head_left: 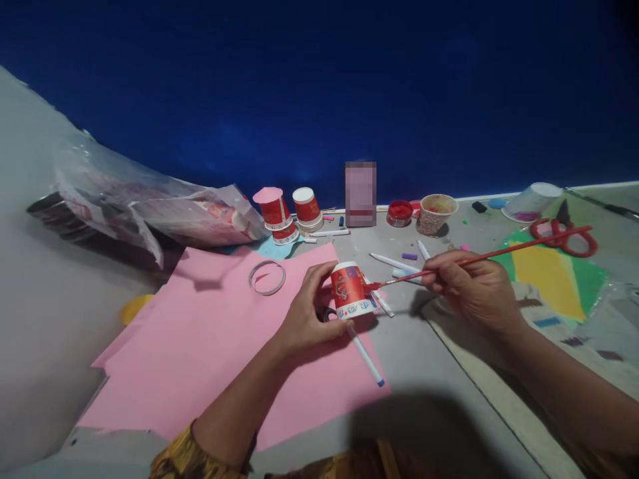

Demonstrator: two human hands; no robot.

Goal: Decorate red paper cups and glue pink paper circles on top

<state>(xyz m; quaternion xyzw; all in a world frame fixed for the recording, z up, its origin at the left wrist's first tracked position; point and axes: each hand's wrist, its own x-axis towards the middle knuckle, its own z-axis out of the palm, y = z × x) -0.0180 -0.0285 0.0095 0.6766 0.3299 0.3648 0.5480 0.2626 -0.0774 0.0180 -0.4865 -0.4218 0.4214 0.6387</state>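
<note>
Over the pink paper (200, 352), my left hand (309, 313) grips an upside-down paper cup (348, 290), its side mostly red with a white and blue band near the rim. My right hand (472, 289) pinches a long red paintbrush (479, 258). The brush's red tip touches the right side of the cup. Below the cup lies a white marker with a blue end (367, 358). More white markers (394, 261) rest behind and beside the cup. An open jar of red paint (399, 213) stands near the wall, next to a stained paper cup (436, 214).
Red cups (273, 211) stand upside down at the back, one stack topped with pink paper. Left of them is a plastic bag (190, 216). A tape ring (267, 277) lies on the pink paper. Red-handled scissors (564, 239) and a stained cloth (539, 332) are at the right.
</note>
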